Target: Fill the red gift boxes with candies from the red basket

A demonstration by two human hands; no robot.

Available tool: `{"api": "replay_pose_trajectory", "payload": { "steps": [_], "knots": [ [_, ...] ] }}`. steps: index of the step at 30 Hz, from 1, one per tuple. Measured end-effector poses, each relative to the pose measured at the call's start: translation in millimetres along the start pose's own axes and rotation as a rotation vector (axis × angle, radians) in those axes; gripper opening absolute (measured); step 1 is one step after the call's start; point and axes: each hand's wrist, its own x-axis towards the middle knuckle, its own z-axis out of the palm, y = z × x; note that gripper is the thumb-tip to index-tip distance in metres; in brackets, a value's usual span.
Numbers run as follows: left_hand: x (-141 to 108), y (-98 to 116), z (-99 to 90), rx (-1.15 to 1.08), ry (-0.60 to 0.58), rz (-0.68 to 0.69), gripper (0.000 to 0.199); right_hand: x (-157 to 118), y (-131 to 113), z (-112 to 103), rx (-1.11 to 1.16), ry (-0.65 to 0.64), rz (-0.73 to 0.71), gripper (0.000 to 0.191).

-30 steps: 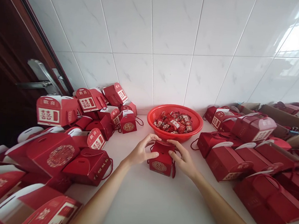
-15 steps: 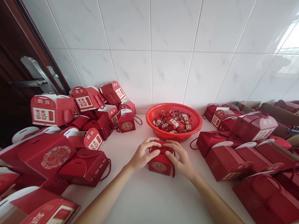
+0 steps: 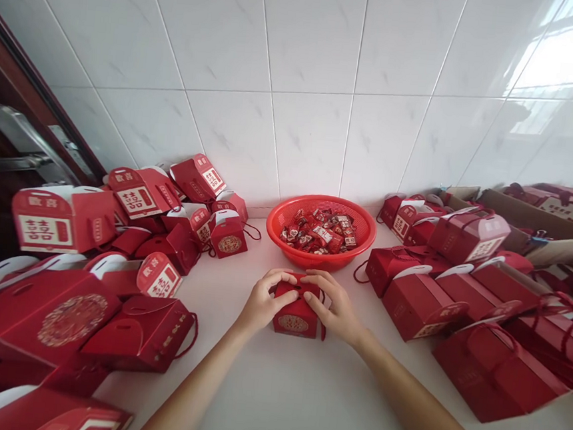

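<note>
Red gift box (image 3: pixel 295 316) stands upright on the white counter (image 3: pixel 261 393), just in front of the basket, seen from the head camera. Both hands grip it from either side: the left hand (image 3: pixel 263 300) and right hand (image 3: pixel 333 306) curve over its top corners, fingers pressed down on the top and close together without quite meeting. A red cord (image 3: pixel 323 332) hangs at its lower right. Just beyond, a red plastic basket (image 3: pixel 360 225) holds red-wrapped candies (image 3: pixel 317 236). Other red gift boxes with double-happiness panels (image 3: pixel 140 333) lie heaped to the left, and more (image 3: pixel 416 307) stand in rows to the right, against a white tiled wall (image 3: pixel 310 56).
</note>
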Motion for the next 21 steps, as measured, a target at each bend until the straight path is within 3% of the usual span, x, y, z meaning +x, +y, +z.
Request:
{"api": "replay_pose_trajectory", "payload": {
  "steps": [21],
  "knots": [
    [3.5, 0.2, -3.3, 0.036, -0.031, 0.019, 0.016, 3.3, -1.3, 1.1, -0.044, -0.024, 0.027, 0.027]
  ]
}}
